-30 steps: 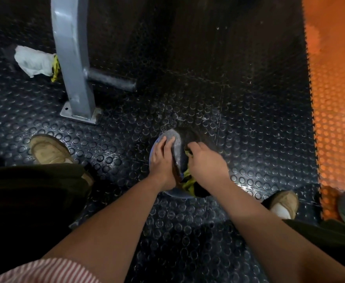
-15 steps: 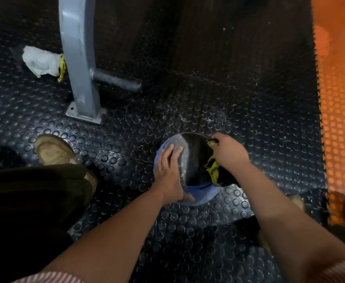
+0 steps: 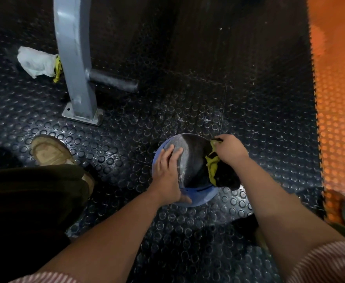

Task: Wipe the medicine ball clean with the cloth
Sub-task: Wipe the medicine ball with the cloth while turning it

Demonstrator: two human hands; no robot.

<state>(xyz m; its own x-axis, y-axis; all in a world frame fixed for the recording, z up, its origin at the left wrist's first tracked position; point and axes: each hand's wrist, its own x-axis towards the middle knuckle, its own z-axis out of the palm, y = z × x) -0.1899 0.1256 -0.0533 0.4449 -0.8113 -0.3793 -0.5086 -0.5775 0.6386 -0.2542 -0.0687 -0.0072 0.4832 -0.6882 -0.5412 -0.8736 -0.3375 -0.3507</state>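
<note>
The medicine ball (image 3: 190, 160) sits on the floor (image 3: 188, 99), the left hand (image 3: 167, 170) flat on its left side, while the right hand (image 3: 230, 149), gripping the cloth (image 3: 213, 167), has swept from its middle to its far-right edge, so the wiping is progressing.

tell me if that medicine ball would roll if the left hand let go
Probably: the medicine ball is round and sits on flat studded floor, with the left hand laid flat on it, seemingly bracing it. The studs may slow any roll.
</note>
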